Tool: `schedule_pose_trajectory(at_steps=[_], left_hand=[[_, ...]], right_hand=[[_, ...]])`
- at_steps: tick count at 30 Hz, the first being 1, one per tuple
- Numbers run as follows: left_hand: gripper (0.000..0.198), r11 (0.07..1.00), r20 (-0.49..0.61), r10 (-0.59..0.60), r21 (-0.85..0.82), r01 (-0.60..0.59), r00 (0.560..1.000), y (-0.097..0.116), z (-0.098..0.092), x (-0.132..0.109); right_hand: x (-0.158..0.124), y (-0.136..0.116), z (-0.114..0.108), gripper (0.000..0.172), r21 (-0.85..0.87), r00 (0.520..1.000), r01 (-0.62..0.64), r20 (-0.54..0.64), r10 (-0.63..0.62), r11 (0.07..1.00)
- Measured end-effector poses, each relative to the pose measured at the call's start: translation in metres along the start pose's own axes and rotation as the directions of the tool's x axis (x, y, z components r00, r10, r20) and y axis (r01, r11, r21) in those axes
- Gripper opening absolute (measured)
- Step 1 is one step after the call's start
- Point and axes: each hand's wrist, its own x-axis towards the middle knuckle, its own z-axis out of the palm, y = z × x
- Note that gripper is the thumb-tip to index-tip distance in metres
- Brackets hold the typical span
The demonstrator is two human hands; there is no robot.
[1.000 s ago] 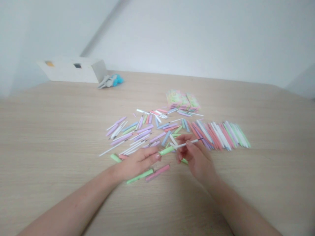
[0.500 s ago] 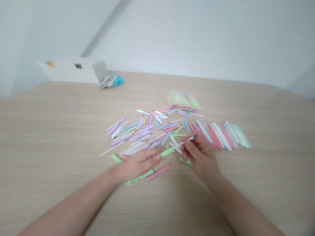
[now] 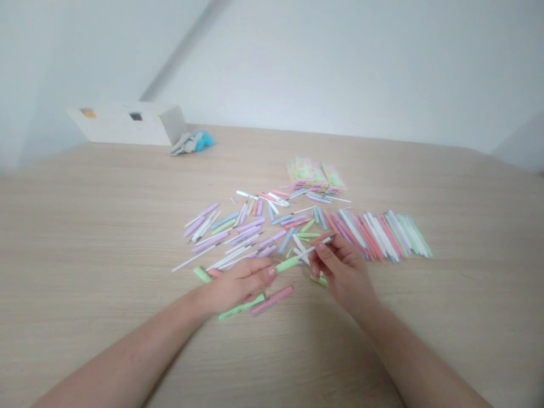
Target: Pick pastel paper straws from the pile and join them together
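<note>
My left hand (image 3: 243, 283) is closed on a light green pen barrel (image 3: 288, 264), which points up and to the right. Between the thumb and fingers of my right hand (image 3: 345, 272) is a thin white pen refill (image 3: 306, 252) with a dark tip. The refill's lower end meets the barrel's open end; how deep it sits inside I cannot tell. Below the left hand lie a green pen part (image 3: 241, 307) and a pink barrel (image 3: 272, 301). Loose purple barrels (image 3: 250, 224) and white refills (image 3: 232, 256) are scattered just beyond both hands.
A row of pens (image 3: 382, 235) in pink, white and green lies side by side at the right. Behind the scatter stand stacked colourful packets (image 3: 312, 174). A white box (image 3: 127, 124) and a grey and blue crumpled item (image 3: 193, 141) are at the back left.
My right hand has shifted very slightly left with the refill, towards the green barrel. The left hand has barely moved, and the things on the table lie as before.
</note>
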Motion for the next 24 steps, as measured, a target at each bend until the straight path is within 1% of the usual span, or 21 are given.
schedule_pose_trajectory(at_steps=[4,9,15,20,24], left_hand=[[0.039,1.0,-0.01,-0.005,-0.026,0.005,1.0,-0.002,0.001,0.001],[0.039,0.999,-0.021,-0.007,-0.04,0.006,1.0,0.0,0.002,0.001],[0.038,0.993,-0.008,-0.022,-0.114,0.021,1.0,0.002,0.002,0.001],[0.037,0.991,-0.015,-0.025,-0.131,0.023,1.0,0.001,0.002,0.002],[0.037,0.986,-0.013,-0.038,-0.16,0.035,0.999,0.0,0.003,0.001]], right_hand=[[-0.001,0.003,0.0,0.013,-0.006,0.999,0.035,0.007,-0.035,0.999],[-0.001,0.007,0.003,0.015,0.012,1.0,0.025,0.011,-0.025,1.0],[0.001,0.004,0.001,0.018,0.057,0.995,0.065,-0.082,-0.061,0.996],[-0.001,0.007,0.002,0.014,0.013,0.999,0.037,0.012,-0.038,0.999],[-0.003,0.013,0.004,0.015,0.01,0.999,0.007,0.043,-0.007,1.0]])
